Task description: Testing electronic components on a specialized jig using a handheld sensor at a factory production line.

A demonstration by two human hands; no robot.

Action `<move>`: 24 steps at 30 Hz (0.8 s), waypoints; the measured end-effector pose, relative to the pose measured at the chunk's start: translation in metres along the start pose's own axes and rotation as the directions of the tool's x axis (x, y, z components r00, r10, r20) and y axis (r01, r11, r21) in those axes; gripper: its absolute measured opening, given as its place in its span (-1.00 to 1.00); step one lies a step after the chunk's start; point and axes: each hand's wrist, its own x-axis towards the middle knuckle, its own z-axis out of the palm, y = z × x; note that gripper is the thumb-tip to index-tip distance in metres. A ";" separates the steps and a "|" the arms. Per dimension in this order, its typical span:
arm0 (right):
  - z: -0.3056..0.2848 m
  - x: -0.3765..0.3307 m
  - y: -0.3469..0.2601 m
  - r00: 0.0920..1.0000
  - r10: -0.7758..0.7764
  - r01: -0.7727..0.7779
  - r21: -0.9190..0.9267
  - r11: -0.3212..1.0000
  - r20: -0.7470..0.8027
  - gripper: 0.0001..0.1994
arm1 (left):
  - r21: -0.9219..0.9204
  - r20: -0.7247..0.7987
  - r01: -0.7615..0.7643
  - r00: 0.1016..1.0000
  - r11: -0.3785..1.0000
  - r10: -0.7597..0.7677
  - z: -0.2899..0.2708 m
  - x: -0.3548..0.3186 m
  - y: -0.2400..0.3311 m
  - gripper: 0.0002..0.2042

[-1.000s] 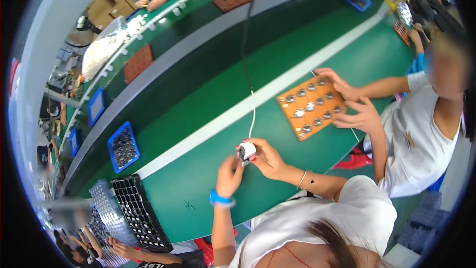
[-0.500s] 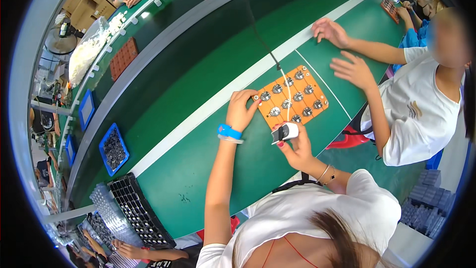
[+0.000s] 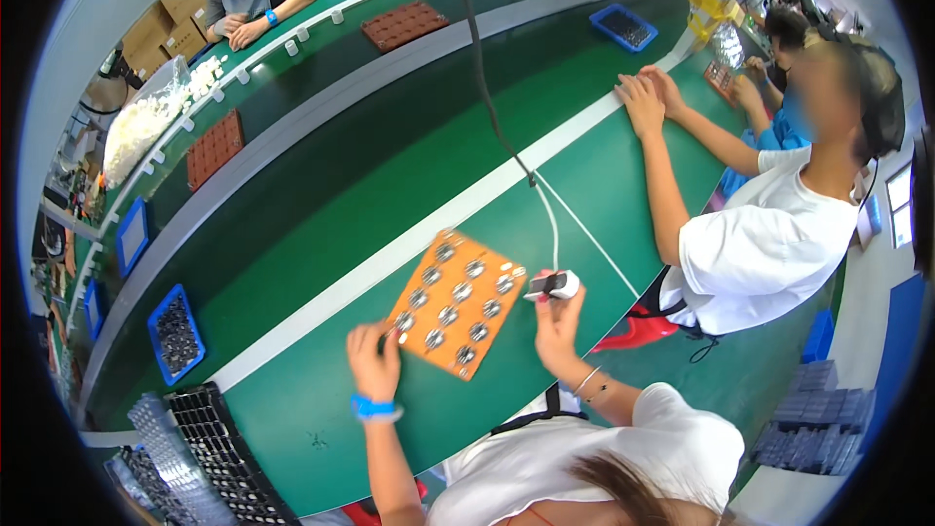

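My left hand (image 3: 374, 364) grips the lower left corner of an orange board (image 3: 462, 323), with the thumb over its edge. Rows of round, shiny metal parts (image 3: 447, 315) sit in the board, which lies turned at an angle on the green table (image 3: 312, 380). To the right of the board, my right hand (image 3: 559, 339) holds a small white and black handheld device (image 3: 555, 284), its fingers closed around the lower side. A cable (image 3: 551, 219) runs up from the device past the table's far edge. The device and the board are apart.
Beyond the white rail (image 3: 336, 304) runs a dark green conveyor belt (image 3: 390, 156). A blue tray (image 3: 156, 349) of dark parts and a black compartment tray (image 3: 229, 448) lie at left. On the right, a co-worker's hands (image 3: 645, 105) rest near the rail. Brown boards (image 3: 404, 26) lie farther off.
The orange board has shifted left toward me and turned, with my left hand at its corner. My right hand with the device is now beside the board. The co-worker's hands have come together.
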 end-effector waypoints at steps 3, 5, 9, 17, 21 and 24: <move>0.047 -0.008 0.023 0.995 0.052 -0.060 0.090 0.994 0.087 -0.62 | 0.097 -0.078 0.252 0.966 0.963 -0.245 -0.036 -0.039 -0.015 -0.92; 0.067 0.000 0.036 0.976 0.042 -0.053 0.047 0.998 0.213 -0.63 | 0.122 -0.119 0.355 0.932 0.927 -0.341 -0.038 -0.063 -0.009 -0.91; 0.092 -0.031 0.047 0.876 0.051 -0.123 0.119 0.985 0.480 -0.64 | 0.129 -0.135 0.413 0.908 0.902 -0.396 -0.055 -0.132 0.017 -0.86; 0.174 0.011 0.016 0.652 0.101 -0.102 -0.046 0.994 0.752 -0.57 | -0.332 0.199 0.385 0.921 0.861 -0.335 -0.054 -0.144 0.036 -0.77; 0.202 0.027 0.005 0.461 0.133 -0.037 -0.130 0.991 0.877 -0.60 | -0.563 0.363 0.416 0.901 0.714 -0.239 -0.043 -0.110 0.053 -0.79; 0.205 0.031 -0.003 0.336 0.136 -0.021 -0.138 0.990 0.932 -0.58 | -0.553 0.444 0.547 0.832 0.628 -0.334 -0.069 -0.080 0.051 -0.83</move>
